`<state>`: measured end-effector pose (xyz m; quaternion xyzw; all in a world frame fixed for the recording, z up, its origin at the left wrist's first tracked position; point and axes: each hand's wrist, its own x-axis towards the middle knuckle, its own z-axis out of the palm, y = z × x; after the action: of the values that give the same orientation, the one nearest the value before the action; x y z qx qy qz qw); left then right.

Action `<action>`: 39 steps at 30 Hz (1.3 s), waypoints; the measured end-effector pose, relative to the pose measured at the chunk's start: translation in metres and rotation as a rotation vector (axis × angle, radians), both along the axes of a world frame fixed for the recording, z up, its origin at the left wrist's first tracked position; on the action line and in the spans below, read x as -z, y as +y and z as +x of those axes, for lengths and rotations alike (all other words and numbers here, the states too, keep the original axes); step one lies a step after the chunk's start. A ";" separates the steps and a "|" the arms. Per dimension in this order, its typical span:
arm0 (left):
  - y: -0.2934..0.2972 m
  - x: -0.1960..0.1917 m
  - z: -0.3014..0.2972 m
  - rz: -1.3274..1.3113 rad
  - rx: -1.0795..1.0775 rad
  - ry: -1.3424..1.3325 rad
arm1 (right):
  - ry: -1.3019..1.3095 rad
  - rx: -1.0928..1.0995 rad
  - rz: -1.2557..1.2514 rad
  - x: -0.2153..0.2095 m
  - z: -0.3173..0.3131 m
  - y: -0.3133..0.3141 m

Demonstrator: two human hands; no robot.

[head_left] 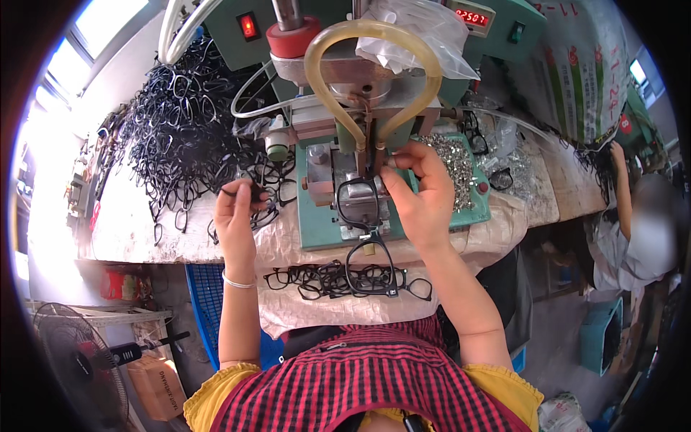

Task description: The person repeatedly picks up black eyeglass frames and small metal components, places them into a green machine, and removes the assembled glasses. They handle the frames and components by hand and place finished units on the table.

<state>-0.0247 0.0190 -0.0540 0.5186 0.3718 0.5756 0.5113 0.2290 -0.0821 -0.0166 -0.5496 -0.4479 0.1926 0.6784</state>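
Note:
A black eyeglass frame (371, 236) stands on end at the metal fixture (358, 189) of a green press, one lens ring above the other. My right hand (425, 198) is at the frame's upper end, beside the press's copper-coloured tips. Its thumb and forefinger are pinched together, and what lies between them is too small to make out. To the left of the press, my left hand (236, 219) is closed with a dark piece (255, 192) at its fingertips, apparently part of a black eyeglass frame. Other black frames lie just behind that hand.
A large heap of black eyeglass frames (183, 108) covers the table's left side. More frames (331, 279) lie on pale cloth (288, 313) over my lap. Small metal parts fill a green tray (475, 214) at the right. A yellowish hose (371, 27) loops above the fixture. Another person (633, 230) sits at far right.

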 end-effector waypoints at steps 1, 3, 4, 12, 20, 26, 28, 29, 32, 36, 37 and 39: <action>-0.006 -0.006 0.003 0.088 0.042 -0.080 | 0.012 -0.001 0.013 0.001 -0.004 -0.003; -0.018 -0.041 0.018 0.341 0.143 -0.265 | 0.020 -0.052 0.051 -0.005 -0.004 -0.002; -0.025 -0.066 0.030 0.499 0.207 -0.319 | 0.023 -0.081 0.063 -0.006 -0.005 0.001; -0.035 -0.106 0.058 0.808 0.233 0.104 | 0.101 -0.202 0.053 -0.024 -0.013 -0.021; -0.044 -0.068 0.067 1.174 0.477 0.487 | -0.876 0.417 -0.342 0.058 0.091 -0.033; -0.041 -0.077 0.086 1.169 0.610 0.499 | -0.854 0.554 -0.280 0.074 0.114 -0.061; -0.047 -0.065 0.101 1.186 0.632 0.437 | -0.927 0.617 -0.311 0.075 0.117 -0.078; -0.058 -0.053 0.090 1.129 0.563 0.494 | -0.964 0.615 -0.295 0.087 0.112 -0.074; -0.067 -0.029 0.013 1.049 0.227 0.712 | -0.719 0.424 -0.308 0.081 0.068 -0.023; -0.016 -0.037 0.010 0.794 -0.321 0.644 | 0.027 0.535 -0.096 0.071 0.082 -0.062; 0.001 -0.034 -0.001 0.642 -0.266 0.901 | 0.181 0.520 -0.061 0.078 0.086 -0.062; 0.063 -0.009 -0.037 0.294 -0.155 1.391 | 0.252 0.503 0.051 0.081 0.082 -0.044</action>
<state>-0.0617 0.0816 -0.0448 0.8012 0.5660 0.1906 0.0380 0.3108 -0.1261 -0.0974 -0.5980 -0.2143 0.0738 0.7688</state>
